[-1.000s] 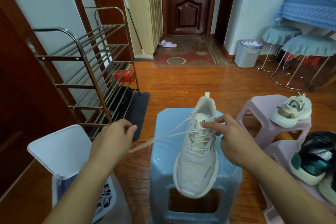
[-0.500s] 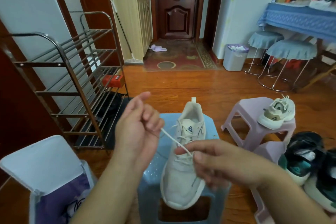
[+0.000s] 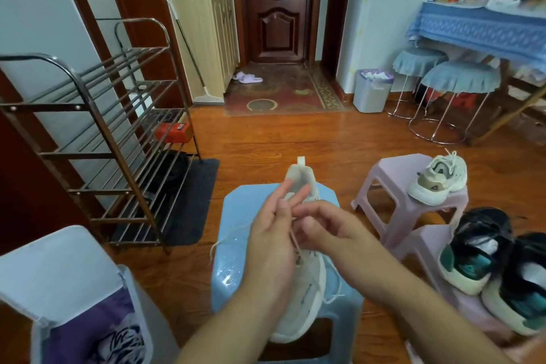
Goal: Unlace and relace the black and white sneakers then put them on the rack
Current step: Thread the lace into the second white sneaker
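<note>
Both hands have closed together over the white sneaker (image 3: 307, 298) on the blue stool (image 3: 236, 263) at six o'clock; left hand (image 3: 271, 242) and right hand (image 3: 331, 230) pinch its lace (image 3: 227, 241), probably to thread an eyelet.

blue stool (image 3: 236, 257): white sneaker (image 3: 307, 298) | purple stool (image 3: 384, 183): cream sneaker (image 3: 437, 180)

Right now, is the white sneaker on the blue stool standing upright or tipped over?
Upright. The white sneaker rests sole-down on the blue stool, its opening facing up, with the heel tab pointing away.
</note>
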A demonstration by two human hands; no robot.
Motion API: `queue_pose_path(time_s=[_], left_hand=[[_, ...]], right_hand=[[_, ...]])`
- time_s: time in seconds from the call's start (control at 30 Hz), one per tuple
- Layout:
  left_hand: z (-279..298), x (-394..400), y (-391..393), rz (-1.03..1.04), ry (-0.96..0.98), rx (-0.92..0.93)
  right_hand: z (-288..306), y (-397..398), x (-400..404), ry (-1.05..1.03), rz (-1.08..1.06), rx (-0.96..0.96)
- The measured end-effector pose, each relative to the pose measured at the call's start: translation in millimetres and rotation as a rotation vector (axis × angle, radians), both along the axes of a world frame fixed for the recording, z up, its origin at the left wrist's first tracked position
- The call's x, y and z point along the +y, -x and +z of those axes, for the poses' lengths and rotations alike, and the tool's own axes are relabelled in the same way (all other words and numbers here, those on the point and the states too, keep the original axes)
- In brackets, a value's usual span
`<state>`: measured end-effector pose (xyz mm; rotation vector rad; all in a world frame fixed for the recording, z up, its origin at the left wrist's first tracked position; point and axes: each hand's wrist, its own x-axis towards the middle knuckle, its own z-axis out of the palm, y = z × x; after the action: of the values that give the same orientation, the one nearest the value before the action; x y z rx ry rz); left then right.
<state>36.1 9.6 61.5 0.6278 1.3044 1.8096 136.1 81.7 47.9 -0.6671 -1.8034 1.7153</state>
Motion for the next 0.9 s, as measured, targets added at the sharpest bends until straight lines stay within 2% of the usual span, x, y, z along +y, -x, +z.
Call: queue_pose_path(time_s=[0.07,0.17,0.23,0.3,0.37,0.43,0.53,0.63,0.8,0.9], left_hand=[[-2.4,2.2,-7.3,0.035,-0.020,0.015],[-5.5,4.9,-8.8,0.002,-0.002,-0.040],[-5.8,6.3,0.0,-0.037,0.006,-0.004],[-8.6,9.4,20.4,0.046,0.039,0.209],[-14.4,13.2,44.9,0.165,0.164,0.490],[-23.8,14.3,57.7,0.124,0.365,0.620],[-41.2,13.2,53.3,-0.089,0.556,0.644],[-54.7,12.0,49.7,-0.106,0.499,0.685],[-59.1,2.2,47.5,-0.143,0.475,0.761],[-61.1,-0.9,45.1,-0.133,0.470,0.742]], right_hand=[[-3.5,7.6,-12.9,0.167,-0.016,0.094],[-9.0,9.2,-11.2,0.274,-0.082,0.068],[-8.5,4.7,0.1,0.161,-0.146,-0.043],[-8.8,-1.6,17.6,-0.066,-0.313,-0.211],[-8.3,-6.4,35.1,-0.203,-0.466,-0.310],[-6.7,-3.4,46.2,-0.338,-0.505,-0.363],[3.0,16.7,50.6,-0.611,-0.303,-0.487],[15.3,40.4,60.5,-0.797,-0.101,-0.701],[32.5,55.6,81.0,-0.817,-0.028,-0.924],[36.8,56.6,83.2,-0.808,0.045,-1.002]])
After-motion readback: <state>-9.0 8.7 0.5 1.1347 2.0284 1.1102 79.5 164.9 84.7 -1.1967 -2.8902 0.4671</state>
